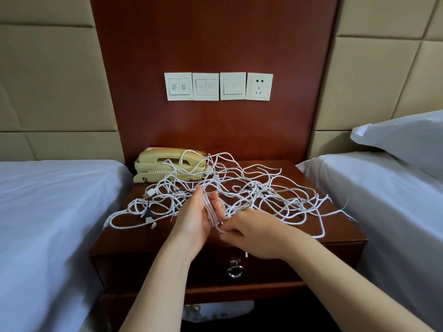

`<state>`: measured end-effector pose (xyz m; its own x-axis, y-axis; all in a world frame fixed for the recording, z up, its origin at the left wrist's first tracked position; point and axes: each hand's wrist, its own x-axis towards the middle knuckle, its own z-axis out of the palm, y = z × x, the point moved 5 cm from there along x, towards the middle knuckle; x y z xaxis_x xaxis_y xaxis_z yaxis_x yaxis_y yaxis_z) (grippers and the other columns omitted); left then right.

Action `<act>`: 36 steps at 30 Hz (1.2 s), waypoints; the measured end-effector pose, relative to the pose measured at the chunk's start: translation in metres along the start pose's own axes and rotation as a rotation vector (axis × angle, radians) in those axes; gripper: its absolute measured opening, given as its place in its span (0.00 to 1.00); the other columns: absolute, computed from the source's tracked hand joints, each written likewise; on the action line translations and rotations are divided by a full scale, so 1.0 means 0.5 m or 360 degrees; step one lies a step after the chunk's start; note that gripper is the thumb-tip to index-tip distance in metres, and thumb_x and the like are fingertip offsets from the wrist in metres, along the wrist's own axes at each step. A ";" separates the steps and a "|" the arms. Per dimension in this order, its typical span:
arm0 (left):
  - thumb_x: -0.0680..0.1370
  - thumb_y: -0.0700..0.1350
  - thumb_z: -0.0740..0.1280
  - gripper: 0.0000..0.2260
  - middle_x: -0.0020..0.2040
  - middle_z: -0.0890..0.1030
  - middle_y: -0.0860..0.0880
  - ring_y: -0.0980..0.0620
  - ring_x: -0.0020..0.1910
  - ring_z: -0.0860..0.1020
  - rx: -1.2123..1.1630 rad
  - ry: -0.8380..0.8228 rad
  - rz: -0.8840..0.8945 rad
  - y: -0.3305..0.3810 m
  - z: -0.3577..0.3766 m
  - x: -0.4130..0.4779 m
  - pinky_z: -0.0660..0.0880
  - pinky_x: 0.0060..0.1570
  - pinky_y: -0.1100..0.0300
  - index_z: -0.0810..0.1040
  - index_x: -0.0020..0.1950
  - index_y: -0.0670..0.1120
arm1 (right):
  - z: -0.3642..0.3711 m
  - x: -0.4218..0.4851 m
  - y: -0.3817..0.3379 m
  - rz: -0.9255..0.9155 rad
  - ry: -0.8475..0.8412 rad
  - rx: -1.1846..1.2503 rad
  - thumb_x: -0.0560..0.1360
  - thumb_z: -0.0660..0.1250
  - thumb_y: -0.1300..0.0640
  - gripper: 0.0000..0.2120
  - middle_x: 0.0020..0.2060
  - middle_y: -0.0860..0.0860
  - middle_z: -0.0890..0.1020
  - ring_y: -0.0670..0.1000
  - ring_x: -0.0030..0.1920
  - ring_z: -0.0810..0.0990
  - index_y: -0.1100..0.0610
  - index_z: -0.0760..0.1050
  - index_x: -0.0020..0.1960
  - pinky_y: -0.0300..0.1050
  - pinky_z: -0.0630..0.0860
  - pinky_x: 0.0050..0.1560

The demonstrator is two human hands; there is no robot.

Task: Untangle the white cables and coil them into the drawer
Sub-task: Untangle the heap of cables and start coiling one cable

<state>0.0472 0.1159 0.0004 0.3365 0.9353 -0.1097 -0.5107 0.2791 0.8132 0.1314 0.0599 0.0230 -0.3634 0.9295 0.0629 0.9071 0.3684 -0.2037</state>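
Loops of white cables (pixel 210 210) are wound round straight left hand (pixel 194 218) fingers | strand is pinched by right hand (pixel 251 230) fingers

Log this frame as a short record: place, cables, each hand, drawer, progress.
place: nightstand, phone at its back left
white cables: loose tangle across the top, some over the phone
left hand: upright, cable loops wound round it
right hand: pinches the cable beside the left palm
drawer: closed
progress: coiling under way, most cable tangled
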 end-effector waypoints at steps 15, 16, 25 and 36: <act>0.80 0.61 0.40 0.33 0.26 0.68 0.47 0.53 0.24 0.68 0.0805 -0.0518 -0.0106 -0.043 0.060 -0.026 0.67 0.25 0.64 0.76 0.45 0.40 | -0.064 -0.012 0.049 0.0124 0.0701 0.0430 0.76 0.65 0.52 0.11 0.29 0.48 0.79 0.45 0.33 0.74 0.51 0.72 0.35 0.43 0.69 0.38; 0.80 0.61 0.39 0.32 0.26 0.67 0.47 0.54 0.23 0.66 0.0769 -0.0586 -0.0123 -0.046 0.069 -0.033 0.66 0.25 0.64 0.76 0.45 0.41 | -0.067 -0.013 0.058 0.0157 0.0725 0.0457 0.75 0.66 0.52 0.12 0.27 0.47 0.77 0.45 0.32 0.73 0.50 0.71 0.34 0.43 0.68 0.37; 0.77 0.65 0.38 0.31 0.23 0.62 0.52 0.56 0.21 0.62 0.0744 -0.0739 -0.0207 -0.052 0.070 -0.043 0.64 0.25 0.64 0.66 0.36 0.42 | -0.049 0.003 0.107 0.0239 0.0652 0.0913 0.75 0.67 0.50 0.17 0.22 0.45 0.69 0.45 0.26 0.62 0.55 0.71 0.31 0.38 0.59 0.28; 0.79 0.63 0.40 0.30 0.21 0.59 0.53 0.58 0.19 0.58 0.0430 -0.0657 -0.0127 -0.023 0.059 -0.037 0.60 0.22 0.66 0.66 0.34 0.42 | 0.017 0.024 0.123 0.0296 0.0530 0.1007 0.79 0.60 0.57 0.17 0.26 0.52 0.71 0.46 0.27 0.66 0.58 0.73 0.33 0.39 0.64 0.31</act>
<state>0.0703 0.0890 0.0097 0.6791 0.7339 0.0137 -0.2659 0.2287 0.9365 0.1813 0.0934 0.0031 -0.0408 0.9687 0.2450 0.6147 0.2177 -0.7581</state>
